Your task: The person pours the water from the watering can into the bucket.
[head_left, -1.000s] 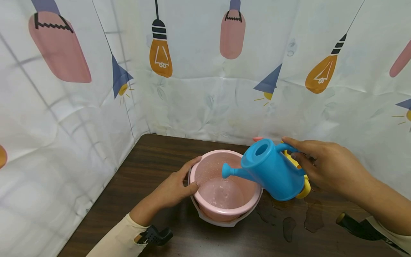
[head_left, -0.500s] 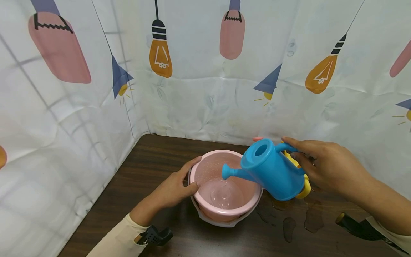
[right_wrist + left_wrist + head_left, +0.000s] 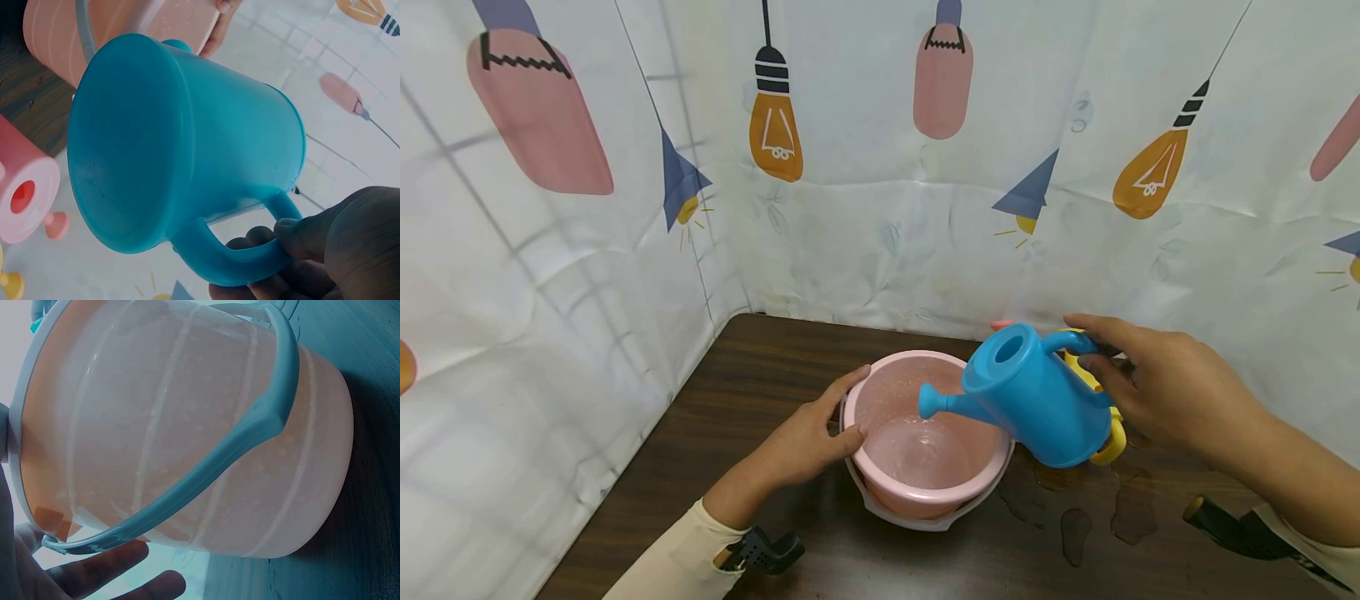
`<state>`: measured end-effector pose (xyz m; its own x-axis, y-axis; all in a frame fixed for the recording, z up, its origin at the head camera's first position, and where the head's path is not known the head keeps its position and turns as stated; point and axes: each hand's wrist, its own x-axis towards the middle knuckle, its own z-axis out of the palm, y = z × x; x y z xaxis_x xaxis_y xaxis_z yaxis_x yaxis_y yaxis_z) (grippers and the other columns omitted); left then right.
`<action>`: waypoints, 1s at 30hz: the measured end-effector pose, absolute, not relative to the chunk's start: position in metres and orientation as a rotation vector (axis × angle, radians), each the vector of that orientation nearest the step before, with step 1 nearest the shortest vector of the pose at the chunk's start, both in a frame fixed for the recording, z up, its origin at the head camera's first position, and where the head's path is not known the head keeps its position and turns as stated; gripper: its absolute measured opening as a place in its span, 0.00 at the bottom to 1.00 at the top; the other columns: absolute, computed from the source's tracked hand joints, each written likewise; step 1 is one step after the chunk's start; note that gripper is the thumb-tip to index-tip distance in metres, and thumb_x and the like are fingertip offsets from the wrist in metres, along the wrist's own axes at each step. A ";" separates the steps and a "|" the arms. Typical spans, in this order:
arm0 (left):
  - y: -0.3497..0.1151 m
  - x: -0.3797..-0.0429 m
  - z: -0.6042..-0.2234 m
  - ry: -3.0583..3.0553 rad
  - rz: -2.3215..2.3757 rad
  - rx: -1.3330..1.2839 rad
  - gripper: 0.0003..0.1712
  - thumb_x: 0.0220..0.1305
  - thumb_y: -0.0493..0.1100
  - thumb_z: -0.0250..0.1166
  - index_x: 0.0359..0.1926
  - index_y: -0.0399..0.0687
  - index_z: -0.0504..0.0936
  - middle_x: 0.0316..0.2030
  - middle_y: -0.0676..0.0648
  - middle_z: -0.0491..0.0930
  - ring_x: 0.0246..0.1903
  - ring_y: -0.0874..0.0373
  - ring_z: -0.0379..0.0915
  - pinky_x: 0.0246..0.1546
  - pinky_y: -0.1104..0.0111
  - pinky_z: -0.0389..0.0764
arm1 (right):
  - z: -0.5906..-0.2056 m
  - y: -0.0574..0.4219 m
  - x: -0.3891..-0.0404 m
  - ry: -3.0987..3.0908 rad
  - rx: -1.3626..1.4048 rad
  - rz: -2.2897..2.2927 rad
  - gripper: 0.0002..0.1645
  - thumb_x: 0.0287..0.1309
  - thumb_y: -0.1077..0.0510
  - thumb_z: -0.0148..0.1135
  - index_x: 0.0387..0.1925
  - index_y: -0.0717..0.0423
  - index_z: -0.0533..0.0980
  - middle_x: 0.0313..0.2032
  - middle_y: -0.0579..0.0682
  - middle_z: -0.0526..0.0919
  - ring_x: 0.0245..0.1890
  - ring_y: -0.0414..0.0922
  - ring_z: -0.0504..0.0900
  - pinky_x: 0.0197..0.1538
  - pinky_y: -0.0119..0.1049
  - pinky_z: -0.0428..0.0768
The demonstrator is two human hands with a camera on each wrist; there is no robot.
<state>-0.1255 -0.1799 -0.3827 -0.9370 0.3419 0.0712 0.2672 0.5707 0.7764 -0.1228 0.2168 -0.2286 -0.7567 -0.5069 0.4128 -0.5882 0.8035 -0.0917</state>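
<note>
My right hand grips the handle of a blue watering can, fingers curled round it. The can tips to the left, its spout over a pink bucket, with water lying in the bottom of the bucket. On the bucket's left rim my left hand holds on, thumb over the edge and fingers along the outside. Seen from the left wrist, the bucket's carrying handle hangs down its ribbed side. The right wrist view shows the can's base and my thumb on its handle.
Behind the blue can stands a yellow watering can, mostly hidden. A pink watering can shows in the right wrist view. Water puddles lie on the dark wooden table. A printed white curtain borders the back and left.
The fingers of my right hand have shifted slightly on the can's handle. The water's surface in the bucket has altered a little; the can and left hand stay in place.
</note>
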 end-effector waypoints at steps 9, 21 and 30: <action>-0.179 -0.125 -0.382 2.696 1.326 0.532 0.45 0.67 0.51 0.64 0.80 0.72 0.53 0.65 0.39 0.74 0.51 0.51 0.77 0.51 0.51 0.76 | -0.227 0.216 -0.122 -2.670 0.800 0.392 0.31 0.59 0.65 0.72 0.63 0.56 0.74 0.46 0.62 0.87 0.33 0.59 0.88 0.23 0.45 0.81; -0.178 -0.125 -0.382 2.682 1.349 0.532 0.45 0.67 0.49 0.64 0.80 0.73 0.53 0.64 0.39 0.74 0.51 0.52 0.77 0.51 0.52 0.76 | -0.226 0.215 -0.123 -2.656 0.816 0.386 0.30 0.58 0.66 0.73 0.62 0.57 0.76 0.45 0.63 0.87 0.32 0.59 0.88 0.27 0.51 0.83; -0.178 -0.125 -0.382 2.687 1.343 0.529 0.45 0.67 0.50 0.64 0.80 0.73 0.53 0.65 0.39 0.74 0.52 0.52 0.77 0.52 0.51 0.76 | -0.226 0.214 -0.123 -2.609 0.840 0.378 0.29 0.56 0.66 0.74 0.61 0.56 0.77 0.44 0.61 0.87 0.32 0.58 0.88 0.26 0.50 0.83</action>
